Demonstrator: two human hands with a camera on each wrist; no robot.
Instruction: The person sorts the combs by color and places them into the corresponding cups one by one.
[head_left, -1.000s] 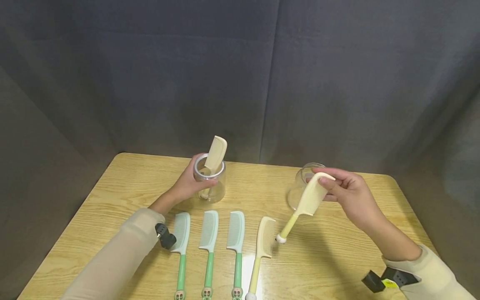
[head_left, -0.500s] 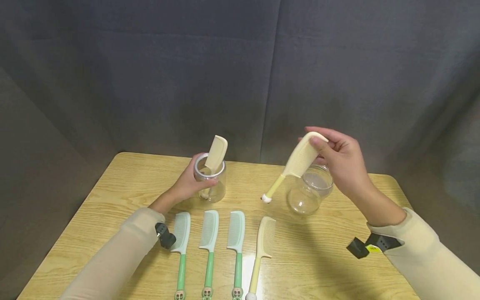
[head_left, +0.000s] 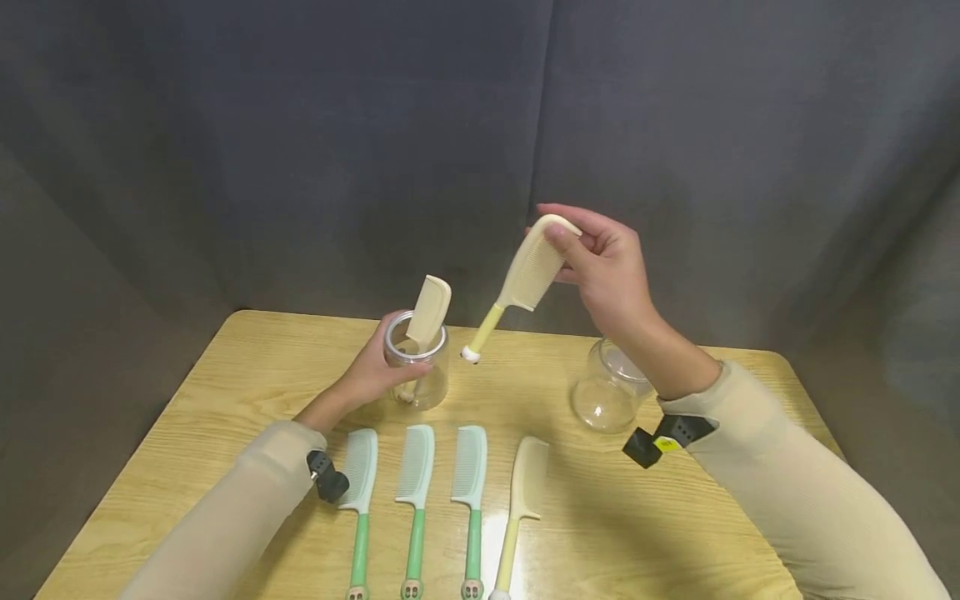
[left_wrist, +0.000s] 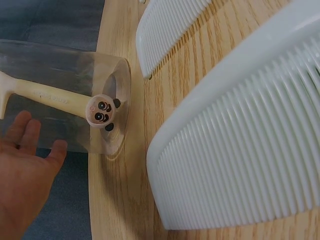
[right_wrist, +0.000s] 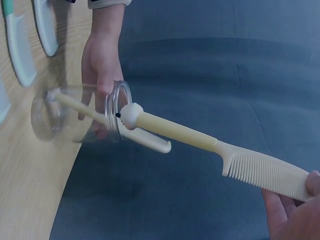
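Cream comb held in the air beside the left jar

The right hand (head_left: 607, 275) pinches the toothed end of a cream comb (head_left: 517, 279) between curled fingers (head_left: 558, 237); its knobbed handle tip hangs just right of the left jar (head_left: 417, 362), with open air around it above the desk (head_left: 225, 367). The left hand (head_left: 367, 375) curls round that jar, which stands near the desk's far edge and holds another cream comb (head_left: 427, 312). Half a second ago the held comb was above the empty jar (head_left: 607, 392); it has moved left and higher.
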